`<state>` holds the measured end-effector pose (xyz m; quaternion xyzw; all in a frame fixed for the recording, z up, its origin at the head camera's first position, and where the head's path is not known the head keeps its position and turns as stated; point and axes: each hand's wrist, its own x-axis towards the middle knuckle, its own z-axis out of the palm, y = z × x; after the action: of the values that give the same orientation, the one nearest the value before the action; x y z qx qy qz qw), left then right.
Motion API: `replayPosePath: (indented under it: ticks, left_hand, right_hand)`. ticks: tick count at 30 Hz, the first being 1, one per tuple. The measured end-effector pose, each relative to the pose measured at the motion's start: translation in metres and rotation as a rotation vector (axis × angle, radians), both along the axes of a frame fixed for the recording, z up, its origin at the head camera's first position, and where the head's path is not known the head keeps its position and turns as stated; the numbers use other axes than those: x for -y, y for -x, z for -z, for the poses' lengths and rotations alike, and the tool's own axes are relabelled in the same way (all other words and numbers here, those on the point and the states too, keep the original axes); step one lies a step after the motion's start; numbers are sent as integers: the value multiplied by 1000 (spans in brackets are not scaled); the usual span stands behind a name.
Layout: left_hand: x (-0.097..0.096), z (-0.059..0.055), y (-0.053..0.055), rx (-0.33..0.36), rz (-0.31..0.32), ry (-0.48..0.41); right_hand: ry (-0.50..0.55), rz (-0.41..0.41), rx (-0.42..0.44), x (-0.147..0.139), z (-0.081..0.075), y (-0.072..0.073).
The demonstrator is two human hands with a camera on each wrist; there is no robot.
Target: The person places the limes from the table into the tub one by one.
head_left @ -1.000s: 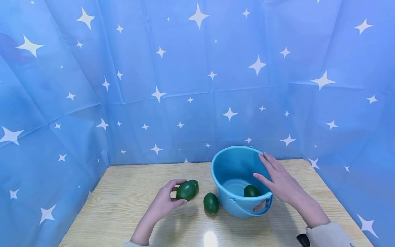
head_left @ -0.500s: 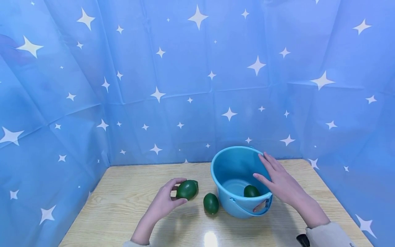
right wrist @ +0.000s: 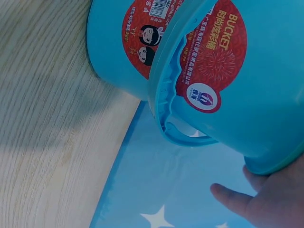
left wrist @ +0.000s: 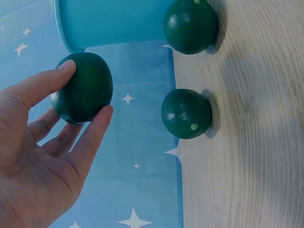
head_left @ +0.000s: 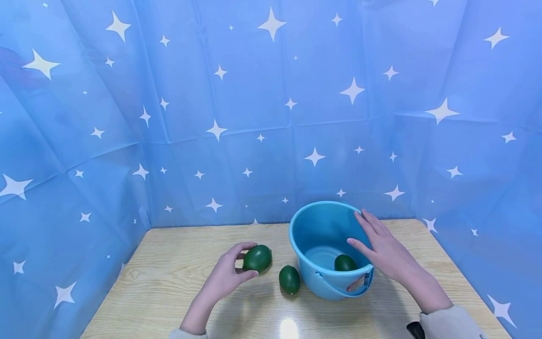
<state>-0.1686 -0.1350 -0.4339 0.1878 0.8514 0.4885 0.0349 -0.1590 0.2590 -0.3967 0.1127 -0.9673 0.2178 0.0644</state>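
Observation:
My left hand [head_left: 226, 278] pinches a dark green lime [head_left: 257, 258] between thumb and fingertips. The left wrist view shows that held lime [left wrist: 85, 88] raised off the wood, and two more on the table: one lime [left wrist: 190, 26] near the bucket, another lime [left wrist: 186, 114] farther from it. The head view mostly hides the latter behind the held one; the former lime [head_left: 290, 279] sits left of the blue bucket [head_left: 313, 278]. Inside the bucket lies one lime [head_left: 345, 262]. My right hand [head_left: 387, 249] rests at the bucket's right rim, fingers extended.
The light wooden table [head_left: 178, 282] ends at a blue star-patterned curtain [head_left: 237, 117] that hangs behind and at both sides. The bucket's handle [right wrist: 190, 137] hangs down on its near side, by a red label [right wrist: 209, 57].
My left hand has lifted the lime slightly upward. The edge of another lime that showed behind it earlier is now mostly covered. My right hand and the bucket keep their place.

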Motion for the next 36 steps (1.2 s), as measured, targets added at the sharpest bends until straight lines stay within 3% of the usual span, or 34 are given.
replayPosePath:
  ticks: [36]
  left_hand:
    - [-8,-17,3,-1,7,-23]
  right_hand:
    - [-10,3,3,1,-1,1]
